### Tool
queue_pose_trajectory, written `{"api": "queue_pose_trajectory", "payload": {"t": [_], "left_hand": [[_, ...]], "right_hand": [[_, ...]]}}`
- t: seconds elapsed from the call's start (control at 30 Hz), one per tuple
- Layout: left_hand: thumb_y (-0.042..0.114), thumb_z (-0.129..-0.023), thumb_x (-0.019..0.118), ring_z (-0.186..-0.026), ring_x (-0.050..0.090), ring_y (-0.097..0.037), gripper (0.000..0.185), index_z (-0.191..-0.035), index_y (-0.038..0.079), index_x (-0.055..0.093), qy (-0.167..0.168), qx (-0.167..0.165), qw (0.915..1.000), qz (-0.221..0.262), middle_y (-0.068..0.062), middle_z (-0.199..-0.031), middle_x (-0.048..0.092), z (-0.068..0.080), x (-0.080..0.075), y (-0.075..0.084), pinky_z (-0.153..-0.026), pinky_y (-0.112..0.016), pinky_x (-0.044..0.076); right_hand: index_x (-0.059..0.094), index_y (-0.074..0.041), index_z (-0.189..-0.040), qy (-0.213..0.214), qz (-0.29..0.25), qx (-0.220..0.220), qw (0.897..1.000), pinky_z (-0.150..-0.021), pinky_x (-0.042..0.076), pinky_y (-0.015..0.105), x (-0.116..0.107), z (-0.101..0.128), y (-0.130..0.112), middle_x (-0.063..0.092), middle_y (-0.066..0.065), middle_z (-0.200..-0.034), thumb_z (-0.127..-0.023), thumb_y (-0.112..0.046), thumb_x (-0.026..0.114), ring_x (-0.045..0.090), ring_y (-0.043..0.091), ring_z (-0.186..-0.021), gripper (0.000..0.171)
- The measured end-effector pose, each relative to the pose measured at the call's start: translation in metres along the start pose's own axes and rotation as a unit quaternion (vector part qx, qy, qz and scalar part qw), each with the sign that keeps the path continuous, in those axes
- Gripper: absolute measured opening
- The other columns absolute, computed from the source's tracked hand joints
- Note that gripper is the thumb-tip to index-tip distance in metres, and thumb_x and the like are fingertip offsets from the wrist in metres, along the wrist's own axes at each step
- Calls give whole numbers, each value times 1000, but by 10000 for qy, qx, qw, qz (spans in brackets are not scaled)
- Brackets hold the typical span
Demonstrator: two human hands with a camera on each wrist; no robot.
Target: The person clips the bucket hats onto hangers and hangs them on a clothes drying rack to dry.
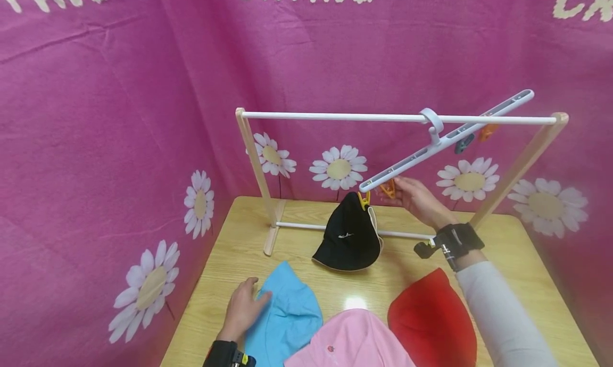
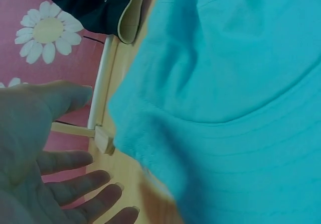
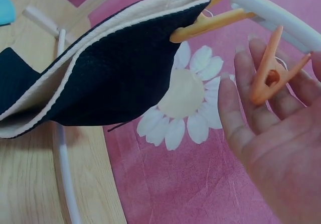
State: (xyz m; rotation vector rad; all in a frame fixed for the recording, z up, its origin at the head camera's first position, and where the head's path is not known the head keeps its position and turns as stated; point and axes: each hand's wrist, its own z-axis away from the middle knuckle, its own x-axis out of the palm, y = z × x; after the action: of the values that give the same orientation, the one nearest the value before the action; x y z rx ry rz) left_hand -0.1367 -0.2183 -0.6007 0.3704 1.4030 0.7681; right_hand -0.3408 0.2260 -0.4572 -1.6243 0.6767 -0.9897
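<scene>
Head view: right hand [image 1: 415,198] reaches up to an orange clothespin [image 1: 388,189] under the low end of the tilted white clip hanger [image 1: 445,140] on the rack rail [image 1: 335,116]; a black bucket hat [image 1: 348,235] hangs from a yellow clothespin [image 1: 364,199]. Left hand [image 1: 242,308] lies flat on the blue hat [image 1: 289,316], beside pink [image 1: 351,340] and red hats [image 1: 433,316] on the wooden table [image 1: 230,250].

Left wrist view: relaxed fingers [image 2: 75,186] spread beside blue cloth.

Right wrist view: straight fingers [image 3: 235,108] touch the orange pin, not pinching it.

Black hat [image 1: 348,236] hanging from yellow peg [image 1: 364,199], brim touching table.
</scene>
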Motion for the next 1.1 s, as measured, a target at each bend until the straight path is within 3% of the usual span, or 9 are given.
{"api": "queue_pose_trajectory", "payload": {"t": [0.13, 0.27, 0.43, 0.7, 0.87, 1.1], "left_hand": [[33, -94, 77, -123, 61, -45, 62, -140, -4, 58, -65, -183, 9998, -33, -26, -131, 64, -3, 4, -3, -100, -61, 50], [35, -94, 78, -123, 61, -43, 63, -140, -3, 58, -162, -360, 9992, 37, -24, -131, 64, -6, 8, -5, -100, -60, 50], [35, -93, 78, -119, 64, -41, 63, -138, -5, 59, -280, -349, 9990, -25, -24, -127, 66, -6, 12, -2, -98, -59, 52], [35, -94, 78, -114, 65, -40, 62, -135, -8, 59, -398, -337, 9985, -140, -24, -123, 66, -7, 14, 2, -96, -59, 52], [34, -95, 77, -114, 65, -40, 60, -133, -9, 60, -356, -229, 9990, -173, -24, -123, 67, -6, 18, -1, -95, -58, 53], [33, -94, 78, -108, 67, -36, 58, -131, -8, 61, -227, -101, 9993, -274, -22, -118, 68, -10, 19, 1, -93, -57, 54]], "right_hand": [[69, -6, -116, -200, -229, 19, 9995, -95, 58, 32, 2, 1, 0, 78, 6, -108, -115, -17, 36, 75, 17, -102, 34], [70, -5, -116, -781, -512, -116, 9956, -98, 57, 34, 7, 1, 1, 78, 11, -110, -116, -14, 27, 74, 19, -103, 44], [66, -2, -123, -1300, -416, -71, 9906, -93, 57, 32, 10, -2, 2, 77, 11, -114, -117, -15, 21, 73, 18, -102, 47], [61, -7, -122, -1306, -692, 462, 9879, -85, 56, 29, 9, -1, 3, 71, 9, -104, -117, -20, 17, 67, 16, -91, 46], [58, -10, -115, -1309, -1148, 433, 9838, -86, 53, 30, 6, 2, 4, 66, 6, -101, -117, -20, 15, 62, 16, -88, 44], [56, -11, -118, -1464, -1822, 486, 9711, -88, 48, 31, 2, 1, 4, 64, 5, -106, -116, -24, 14, 59, 17, -93, 44]]}}
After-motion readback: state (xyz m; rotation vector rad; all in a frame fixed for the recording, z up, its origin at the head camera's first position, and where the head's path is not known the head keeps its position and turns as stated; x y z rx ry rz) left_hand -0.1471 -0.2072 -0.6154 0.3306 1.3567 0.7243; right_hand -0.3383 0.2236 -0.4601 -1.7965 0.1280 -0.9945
